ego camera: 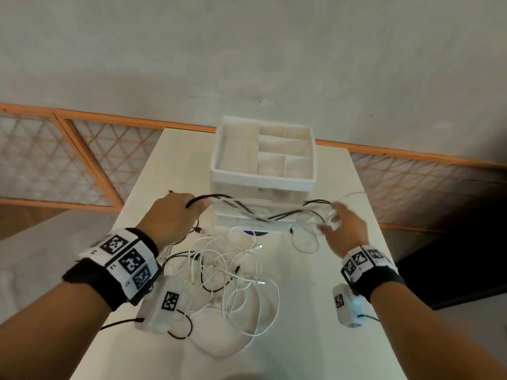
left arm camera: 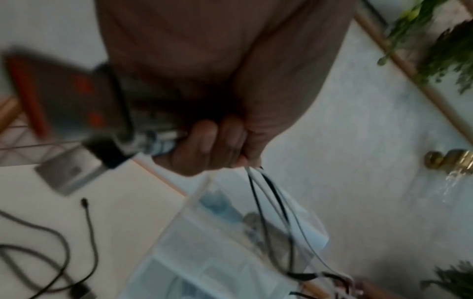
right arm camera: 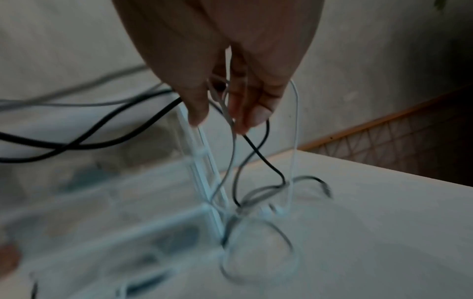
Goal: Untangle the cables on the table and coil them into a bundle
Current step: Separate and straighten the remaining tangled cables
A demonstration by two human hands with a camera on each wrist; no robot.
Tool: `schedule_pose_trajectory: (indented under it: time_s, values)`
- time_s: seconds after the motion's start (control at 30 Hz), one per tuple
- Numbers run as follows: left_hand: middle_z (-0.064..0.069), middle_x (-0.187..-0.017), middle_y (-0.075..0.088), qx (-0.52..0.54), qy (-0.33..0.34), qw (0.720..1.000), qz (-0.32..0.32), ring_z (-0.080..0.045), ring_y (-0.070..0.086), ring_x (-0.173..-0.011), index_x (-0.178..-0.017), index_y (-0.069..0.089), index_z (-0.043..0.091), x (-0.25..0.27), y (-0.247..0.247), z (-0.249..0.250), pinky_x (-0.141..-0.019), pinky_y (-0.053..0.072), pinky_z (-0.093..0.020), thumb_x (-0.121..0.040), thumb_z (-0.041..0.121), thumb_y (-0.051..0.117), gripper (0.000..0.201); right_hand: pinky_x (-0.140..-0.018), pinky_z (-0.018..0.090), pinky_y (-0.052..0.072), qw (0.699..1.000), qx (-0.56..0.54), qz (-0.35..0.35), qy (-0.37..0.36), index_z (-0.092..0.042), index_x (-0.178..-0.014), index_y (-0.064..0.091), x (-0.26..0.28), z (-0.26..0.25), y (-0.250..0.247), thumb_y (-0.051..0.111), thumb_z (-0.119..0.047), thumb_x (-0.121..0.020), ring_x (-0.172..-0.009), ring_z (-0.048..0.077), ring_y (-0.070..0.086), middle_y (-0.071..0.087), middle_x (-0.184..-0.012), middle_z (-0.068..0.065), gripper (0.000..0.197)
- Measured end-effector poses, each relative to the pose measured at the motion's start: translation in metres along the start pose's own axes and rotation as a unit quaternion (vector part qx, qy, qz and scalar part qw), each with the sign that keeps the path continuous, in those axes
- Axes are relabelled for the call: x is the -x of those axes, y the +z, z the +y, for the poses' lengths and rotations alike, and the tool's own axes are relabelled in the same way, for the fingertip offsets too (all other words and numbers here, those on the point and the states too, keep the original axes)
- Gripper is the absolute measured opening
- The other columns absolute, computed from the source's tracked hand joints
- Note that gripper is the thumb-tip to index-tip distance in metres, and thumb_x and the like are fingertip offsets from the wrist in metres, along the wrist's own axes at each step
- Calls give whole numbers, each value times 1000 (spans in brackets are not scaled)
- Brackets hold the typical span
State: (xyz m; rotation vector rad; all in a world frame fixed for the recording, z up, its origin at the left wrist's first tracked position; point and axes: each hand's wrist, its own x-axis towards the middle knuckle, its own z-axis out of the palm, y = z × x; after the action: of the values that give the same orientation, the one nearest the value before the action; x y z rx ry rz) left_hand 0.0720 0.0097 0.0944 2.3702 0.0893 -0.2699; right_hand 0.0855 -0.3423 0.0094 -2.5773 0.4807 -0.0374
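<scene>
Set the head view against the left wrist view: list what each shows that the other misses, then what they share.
Head view only: the right hand holding cable strands, the tangled pile of white and black cables on the table, and the organizer's open top compartments.

Left wrist view only: green foliage and a brass fitting on the wall.

Both: the left hand gripping black and white cables stretched across the drawer organizer.

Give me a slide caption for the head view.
Both hands stretch cables above a tangled pile.
</scene>
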Motion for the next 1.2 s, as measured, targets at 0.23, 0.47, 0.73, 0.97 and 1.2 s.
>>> schedule_pose_trajectory:
  time_s: [0.23, 0.47, 0.73, 0.97, 1.2]
  values:
    - [3, -53, 43, -3, 52, 998, 31, -6, 42, -43, -82, 64, 1, 6, 10, 13, -48, 36, -24, -99, 44, 50, 48, -97, 38, 50, 976, 90, -191, -56, -38, -145, 38, 20, -19, -8, 78, -60, -65, -109, 23, 62, 67, -96, -8, 92]
    - [17, -52, 50, 127, 263, 955, -52, 0, 43, -47, -88, 72, 6, 25, 8, 80, -48, 32, -10, -91, 32, 65, 27, -73, 31, 48, 966, -31, -130, -222, -43, -94, 66, 59, -119, -5, 70, -65, -73, -76, 12, 59, 62, -72, -17, 30]
    - [12, -43, 37, 150, 171, 974, 10, -3, 30, -37, -86, 74, 20, 27, -28, 44, -35, 26, -10, -89, 41, 62, 24, -61, 26, 42, 997, 26, -72, 27, -13, -69, 64, 5, -28, -6, 58, -37, -91, -74, 29, 63, 65, -71, 6, 33]
    - [9, -43, 37, -29, 28, 988, -147, -5, 35, -24, -102, 71, 10, 20, 14, -13, -31, 28, -11, -103, 39, 43, 41, -68, 6, 38, 963, -173, 201, -42, -18, -103, 67, -1, -40, -25, 70, -21, -87, -79, 12, 61, 70, -86, -6, 16]
    - [-3, -73, 61, -92, -2, 984, -153, -13, 55, -61, -89, 64, 7, 16, 45, -46, -62, 40, -27, -100, 53, 39, 54, -106, 36, 39, 979, -25, -188, 69, -22, -151, 31, 24, 9, 33, 78, -32, -84, -132, 33, 51, 57, -143, 9, 82]
